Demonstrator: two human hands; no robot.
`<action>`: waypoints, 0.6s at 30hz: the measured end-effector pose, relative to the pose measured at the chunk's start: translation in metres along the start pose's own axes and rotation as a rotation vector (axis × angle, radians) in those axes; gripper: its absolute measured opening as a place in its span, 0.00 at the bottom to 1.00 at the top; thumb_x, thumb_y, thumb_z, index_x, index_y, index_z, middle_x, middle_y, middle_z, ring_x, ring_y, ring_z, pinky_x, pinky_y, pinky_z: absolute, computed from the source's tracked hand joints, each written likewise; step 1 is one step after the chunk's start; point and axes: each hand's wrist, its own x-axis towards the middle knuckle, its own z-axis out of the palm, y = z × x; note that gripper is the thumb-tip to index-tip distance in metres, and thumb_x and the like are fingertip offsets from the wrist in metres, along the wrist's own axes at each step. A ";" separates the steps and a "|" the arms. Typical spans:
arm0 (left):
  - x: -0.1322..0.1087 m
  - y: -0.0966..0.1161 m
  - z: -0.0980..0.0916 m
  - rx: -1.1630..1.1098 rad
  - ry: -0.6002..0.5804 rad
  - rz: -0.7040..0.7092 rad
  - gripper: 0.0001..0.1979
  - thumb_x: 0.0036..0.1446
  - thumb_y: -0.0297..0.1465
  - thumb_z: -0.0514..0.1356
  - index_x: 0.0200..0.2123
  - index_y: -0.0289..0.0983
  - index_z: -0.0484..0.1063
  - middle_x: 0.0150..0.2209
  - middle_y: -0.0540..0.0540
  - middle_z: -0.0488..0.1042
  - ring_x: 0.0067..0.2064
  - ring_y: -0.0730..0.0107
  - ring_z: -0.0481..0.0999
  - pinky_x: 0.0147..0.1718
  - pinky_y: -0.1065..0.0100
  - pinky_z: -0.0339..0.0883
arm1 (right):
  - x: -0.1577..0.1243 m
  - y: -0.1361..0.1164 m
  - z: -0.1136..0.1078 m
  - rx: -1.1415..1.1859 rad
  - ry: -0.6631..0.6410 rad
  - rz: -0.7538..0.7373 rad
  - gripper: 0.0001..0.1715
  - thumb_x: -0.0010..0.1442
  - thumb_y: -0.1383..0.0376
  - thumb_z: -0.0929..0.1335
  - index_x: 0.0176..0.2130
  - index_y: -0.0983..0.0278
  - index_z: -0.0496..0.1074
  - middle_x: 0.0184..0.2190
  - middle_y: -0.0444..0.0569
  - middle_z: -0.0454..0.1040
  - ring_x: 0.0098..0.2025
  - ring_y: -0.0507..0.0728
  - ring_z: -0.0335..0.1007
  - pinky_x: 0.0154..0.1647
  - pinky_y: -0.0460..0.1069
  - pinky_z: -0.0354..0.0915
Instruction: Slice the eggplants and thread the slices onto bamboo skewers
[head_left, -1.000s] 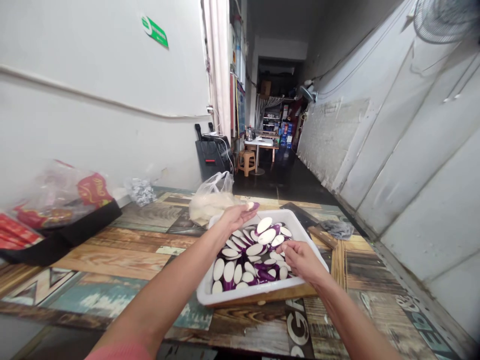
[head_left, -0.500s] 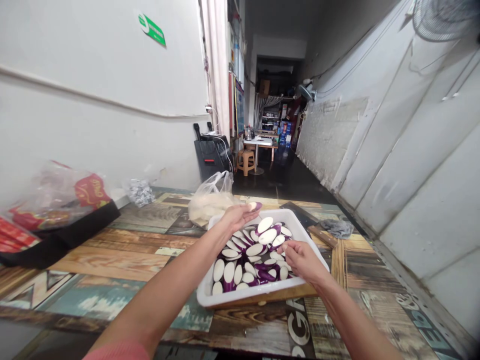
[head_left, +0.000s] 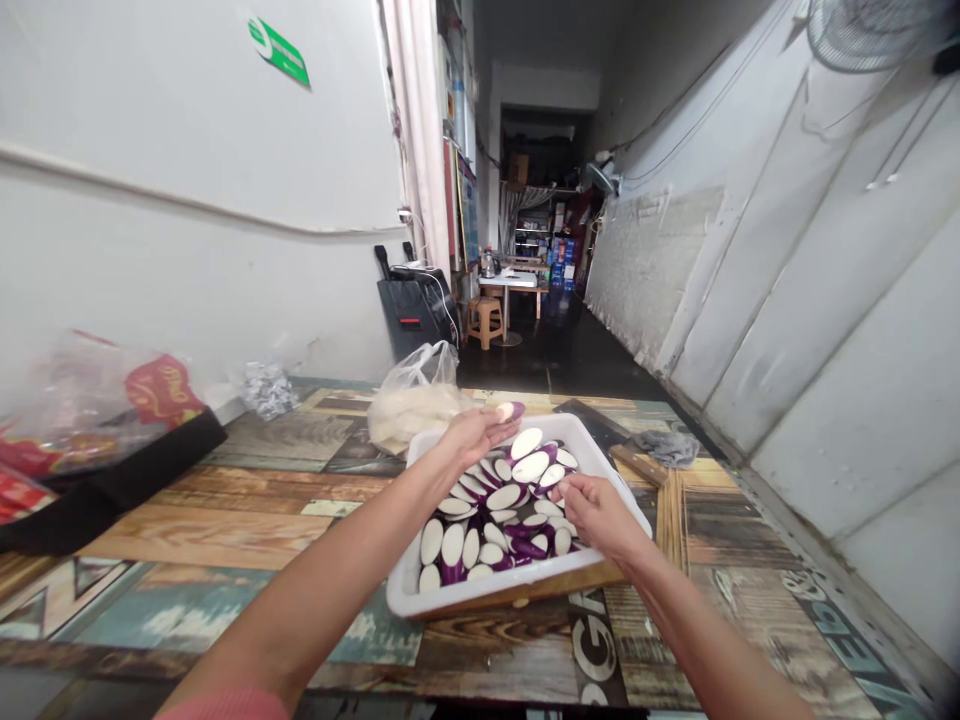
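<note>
A white plastic tray (head_left: 517,590) holds many cut eggplant pieces (head_left: 504,497) with pale oval faces and purple skin. My left hand (head_left: 480,432) is over the tray's far left part, its fingers closed on one eggplant piece (head_left: 513,411). Over the tray's right side, my right hand (head_left: 592,505) is closed in a pinch close above the pieces. Whatever lies between those fingertips is too small to make out. Under the tray, a wooden board (head_left: 525,592) shows along the near edge.
A knife with a wooden handle (head_left: 637,464), a grey rag (head_left: 667,448) and a bundle of thin sticks (head_left: 673,525) lie right of the tray. Behind it stands a plastic bag (head_left: 409,405). A black box (head_left: 142,470) with red packets is at left, near crumpled foil (head_left: 268,388).
The whole view has shifted slightly, so the scene sits a little further left. Both hands keep almost the same place over the tray, and the left still holds its piece.
</note>
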 end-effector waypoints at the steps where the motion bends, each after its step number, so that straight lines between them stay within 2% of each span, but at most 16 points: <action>1: 0.000 0.000 0.000 0.000 -0.001 0.004 0.07 0.52 0.16 0.54 0.34 0.29 0.66 0.38 0.31 0.75 0.41 0.55 0.76 0.42 0.60 0.70 | 0.000 0.000 0.000 0.001 0.004 0.000 0.13 0.53 0.57 0.62 0.26 0.64 0.64 0.09 0.31 0.45 0.11 0.44 0.34 0.12 0.42 0.36; 8: -0.004 -0.003 0.003 0.037 -0.067 0.005 0.05 0.52 0.17 0.55 0.30 0.29 0.66 0.36 0.32 0.75 0.40 0.55 0.76 0.42 0.60 0.70 | 0.000 -0.001 0.002 0.015 0.031 0.001 0.12 0.53 0.58 0.62 0.26 0.64 0.63 0.10 0.30 0.44 0.11 0.43 0.34 0.11 0.41 0.36; 18: -0.005 -0.008 0.003 0.035 -0.045 -0.001 0.06 0.52 0.16 0.54 0.28 0.31 0.64 0.35 0.34 0.75 0.40 0.55 0.76 0.42 0.60 0.70 | -0.004 -0.002 0.004 0.059 0.055 0.026 0.11 0.53 0.59 0.61 0.26 0.64 0.62 0.09 0.30 0.44 0.10 0.43 0.34 0.09 0.40 0.36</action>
